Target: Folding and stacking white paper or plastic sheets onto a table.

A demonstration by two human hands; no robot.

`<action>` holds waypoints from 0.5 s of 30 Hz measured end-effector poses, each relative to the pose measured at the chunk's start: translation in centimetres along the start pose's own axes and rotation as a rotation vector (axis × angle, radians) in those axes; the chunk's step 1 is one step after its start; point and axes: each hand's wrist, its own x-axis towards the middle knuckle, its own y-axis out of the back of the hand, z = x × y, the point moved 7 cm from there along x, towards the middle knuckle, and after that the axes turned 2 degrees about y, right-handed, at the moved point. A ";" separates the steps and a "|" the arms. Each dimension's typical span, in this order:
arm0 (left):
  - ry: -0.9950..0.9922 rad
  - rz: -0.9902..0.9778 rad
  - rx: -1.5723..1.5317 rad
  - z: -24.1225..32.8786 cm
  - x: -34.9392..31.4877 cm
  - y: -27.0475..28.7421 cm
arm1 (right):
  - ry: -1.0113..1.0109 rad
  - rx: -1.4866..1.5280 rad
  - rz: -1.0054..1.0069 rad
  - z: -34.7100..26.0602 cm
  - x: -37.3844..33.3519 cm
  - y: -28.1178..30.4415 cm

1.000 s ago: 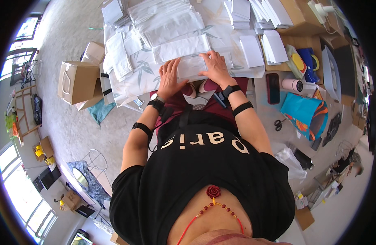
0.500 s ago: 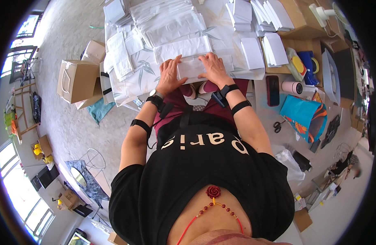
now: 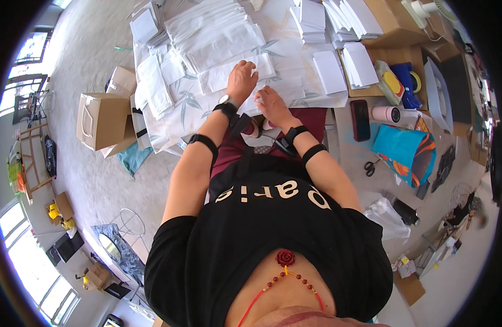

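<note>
Now a folded white strip (image 3: pixel 215 80) is overlapped by the left hand (image 3: pixel 242 82), a translucent sheet (image 3: pixel 292 89) by the right hand (image 3: pixel 272 104); fingers curled, grip indiscernible.

Flat packet (image 3: pixel 212 80) by my left hand (image 3: pixel 241 82): white. Sheet (image 3: pixel 289 90) by my right hand (image 3: pixel 271 104): milky white. Tablecloth (image 3: pixel 188 103): white ground, my working surface, printed with grey-green leaves. Card stack (image 3: pixel 361 64): plain white. My shirt (image 3: pixel 272 229): black, cream lettering. My trousers (image 3: pixel 311 122): maroon. My necklace (image 3: pixel 251 308): red cord, dark red and gold beads; rose pendant (image 3: pixel 285 258), dark red. My arm bands (image 3: pixel 204 143): black. Phone (image 3: pixel 361 121): 2 colours, black screen, dark red edge. Cylinder (image 3: pixel 380 113): 2 colours, pink body, black end. Bag (image 3: pixel 392 144): turquoise, orange pattern. Tape roll (image 3: pixel 416 80): yellow. Scissors (image 3: pixel 370 168): black handles. Carton (image 3: pixel 104 122): brown. Crumpled cloth (image 3: pixel 135 159): teal. Floor (image 3: pixel 87 60): mottled grey.
</note>
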 end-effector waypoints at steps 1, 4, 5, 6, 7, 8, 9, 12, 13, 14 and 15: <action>-0.007 -0.002 -0.004 0.2 0.5 -0.6 | -0.003 -0.005 0.006 0.3 0.0 -0.1; 0.036 -0.097 0.185 0.0 1.4 -2.7 | 0.047 -0.021 0.028 0.4 0.0 0.0; 0.030 -0.098 0.185 0.0 1.6 -3.1 | 0.042 -0.012 0.027 0.4 -0.1 -0.1; 0.036 -0.108 0.249 0.0 1.8 -3.4 | 0.036 -0.002 0.026 0.4 -0.2 -0.1; 0.043 -0.116 0.315 -0.1 1.9 -3.6 | 0.035 -0.001 0.030 0.4 -0.2 0.0; 0.040 -0.118 0.316 -0.2 2.0 -3.8 | 0.039 0.010 0.035 0.3 -0.2 0.1; 0.057 -0.115 0.319 -0.3 2.1 -3.8 | 0.043 0.022 0.040 0.3 -0.2 0.2; 0.087 -0.099 0.300 -0.6 2.3 -3.7 | 0.023 0.028 0.033 0.3 -0.1 0.2; 0.103 -0.085 0.276 -0.7 2.3 -3.6 | 0.021 0.028 0.037 0.3 -0.1 0.2; 0.099 -0.088 0.276 -0.7 2.3 -3.6 | 0.011 0.025 0.039 0.4 -0.2 0.2; 0.132 -0.076 0.222 -1.0 2.3 -3.4 | 0.002 0.022 0.043 0.4 -0.2 0.2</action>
